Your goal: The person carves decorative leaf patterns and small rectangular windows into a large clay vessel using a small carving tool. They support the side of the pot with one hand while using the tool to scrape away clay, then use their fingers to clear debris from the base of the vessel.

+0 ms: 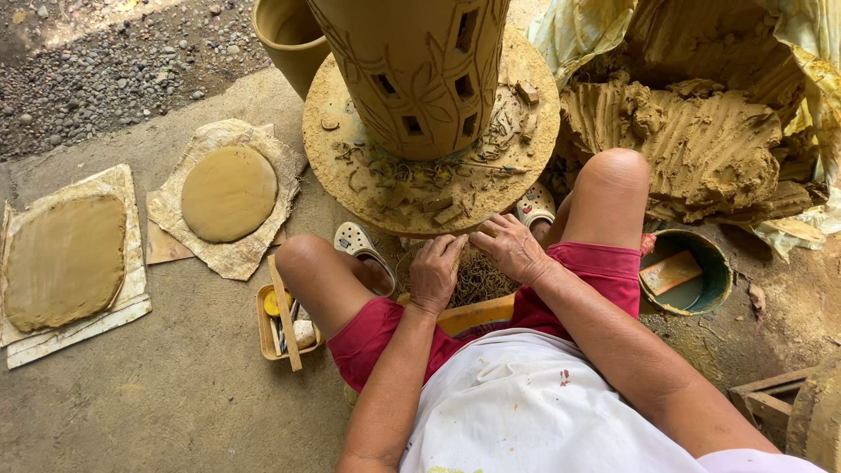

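The person sits low, knees apart, before a round turntable (350, 131) that carries a tall carved clay vessel (412, 70) with cut windows and leaf lines. Both hands are at the near edge of the turntable, just under its rim. The left hand (435, 271) is bent downward with fingers curled, and the right hand (511, 248) lies beside it, fingers half closed; they seem to gather the clay scraps (420, 188), but I cannot tell what they really grip. More trimmings (477, 278) lie in a yellow basin (473, 313) between the legs. I judge that a push against the rim could turn or shake the soft vessel and bend its thin walls between the windows. Scraps could also fall on the sandals (355, 241)
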